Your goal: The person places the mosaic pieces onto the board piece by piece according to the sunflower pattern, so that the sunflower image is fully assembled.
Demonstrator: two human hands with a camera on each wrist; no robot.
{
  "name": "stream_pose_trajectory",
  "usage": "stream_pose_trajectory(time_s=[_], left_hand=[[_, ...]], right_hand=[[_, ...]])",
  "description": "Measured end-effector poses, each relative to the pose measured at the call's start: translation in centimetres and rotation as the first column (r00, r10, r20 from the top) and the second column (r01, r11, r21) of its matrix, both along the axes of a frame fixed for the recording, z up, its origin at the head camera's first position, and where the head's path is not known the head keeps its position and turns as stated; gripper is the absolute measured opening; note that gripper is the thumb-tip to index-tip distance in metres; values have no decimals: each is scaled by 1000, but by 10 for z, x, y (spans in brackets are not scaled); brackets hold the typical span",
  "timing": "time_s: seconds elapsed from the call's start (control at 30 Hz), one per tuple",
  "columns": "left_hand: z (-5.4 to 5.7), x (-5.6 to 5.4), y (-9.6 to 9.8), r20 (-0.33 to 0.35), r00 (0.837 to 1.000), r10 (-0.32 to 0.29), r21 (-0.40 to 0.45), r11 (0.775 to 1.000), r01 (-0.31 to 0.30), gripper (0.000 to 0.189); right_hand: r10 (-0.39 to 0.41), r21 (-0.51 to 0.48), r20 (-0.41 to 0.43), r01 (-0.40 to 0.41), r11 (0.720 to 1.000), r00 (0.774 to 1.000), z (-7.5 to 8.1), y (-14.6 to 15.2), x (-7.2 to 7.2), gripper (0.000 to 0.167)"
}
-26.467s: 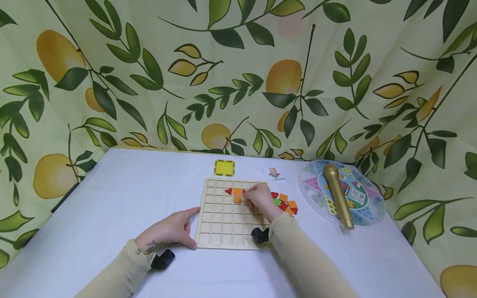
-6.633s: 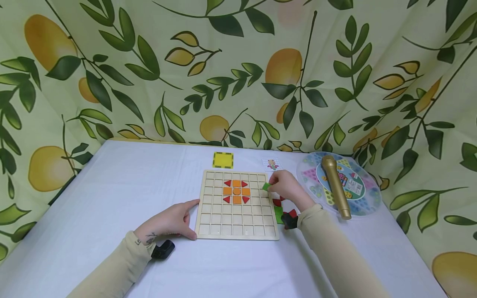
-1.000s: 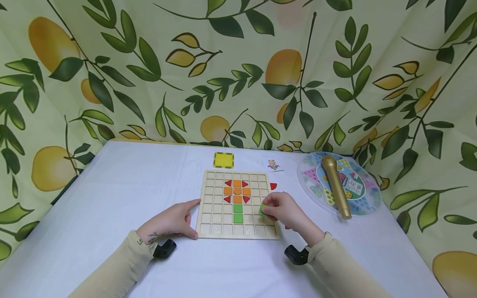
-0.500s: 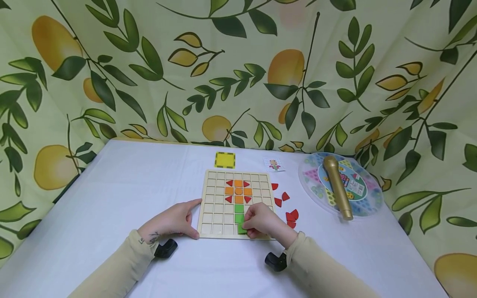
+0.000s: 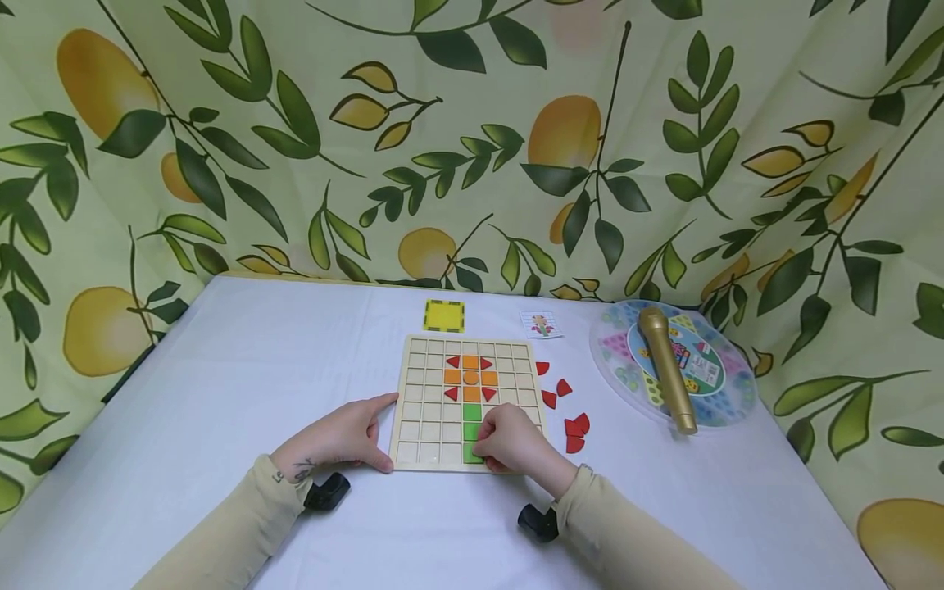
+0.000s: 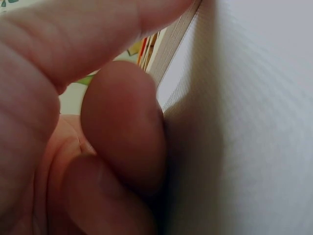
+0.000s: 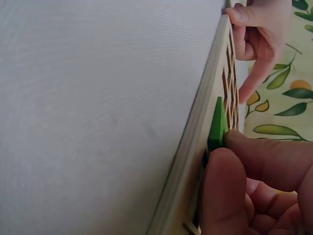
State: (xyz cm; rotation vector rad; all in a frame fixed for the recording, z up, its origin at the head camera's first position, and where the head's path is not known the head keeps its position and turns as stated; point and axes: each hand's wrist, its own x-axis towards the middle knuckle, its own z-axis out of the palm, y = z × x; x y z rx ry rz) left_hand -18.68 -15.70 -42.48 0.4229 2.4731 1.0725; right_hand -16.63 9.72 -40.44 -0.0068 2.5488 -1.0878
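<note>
A wooden grid board (image 5: pixel 431 430) lies on the white table. My left hand (image 5: pixel 335 434) touches its left side, index finger straight against the edge and thumb at the near corner; the other fingers are curled under. My right hand (image 5: pixel 512 438) pinches a green square tile (image 7: pixel 216 128) between thumb and finger at the nearest row; in the right wrist view the tile stands tilted above the board's surface. Beyond it, a column of green squares (image 5: pixel 472 412) leads up to orange tiles (image 5: pixel 470 394) around an orange round (image 5: pixel 471 378), with red triangles (image 5: pixel 488 394) at the corners.
Several loose red quarter-round pieces (image 5: pixel 574 444) lie right of the board. Behind it are a yellow square frame (image 5: pixel 444 315) and a small picture card (image 5: pixel 541 324). At the right, a gold microphone (image 5: pixel 669 377) rests on a round clear case (image 5: pixel 608 369).
My right hand has carried the green tile from the board's right side to the nearest row below the other green squares, and the tile now lines up with them. My left hand stays put.
</note>
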Motion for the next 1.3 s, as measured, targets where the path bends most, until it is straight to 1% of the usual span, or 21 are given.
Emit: stream_pose_trajectory(time_s=[0.13,0.23,0.3,0.37,0.47,0.53,0.6,0.73,0.8,0.93,1.03,1.2,1.3], left_hand=[[0,0,-1,5,1000,7,-1,1000,-7,105],[0,1,0,11,1000,12,0,1000,-12,105],[1,1,0,8,1000,9,1,1000,-9,105],[1,0,0,4,1000,8,5,1000,-8,105],[1,0,0,-2,1000,4,-2,1000,-4,105],[1,0,0,2,1000,7,-7,1000,-7,105],[1,1,0,6,1000,9,-7,1000,-8,105],[1,1,0,3,1000,9,6,1000,-9,105],[1,2,0,-2,1000,7,12,1000,-7,105],[2,2,0,3,1000,13,15,1000,-13,105],[2,2,1,6,1000,16,6,1000,-16,105],[1,1,1,-3,1000,13,-1,1000,-13,104],[0,1,0,-5,1000,13,-2,1000,-13,104]], right_hand=[[34,46,-72,-31,998,997,0,-1,1,17],[45,110,-142,-29,993,989,7,4,-4,15],[29,161,-193,2,987,981,16,14,-13,11],[-5,196,-234,52,979,972,26,29,-26,5],[-53,247,-253,117,962,966,35,58,-47,12],[-73,274,-220,133,952,973,36,76,-58,18],[-75,304,-167,124,945,983,32,90,-65,23],[-67,315,-80,89,945,995,20,106,-73,31],[-65,310,-59,81,947,996,16,108,-75,38],[-49,328,-56,65,942,997,9,109,-78,46],[-47,347,-53,63,936,997,7,110,-80,43],[-57,347,-36,66,936,998,5,111,-83,34],[-36,361,-43,49,931,998,4,111,-83,27]])
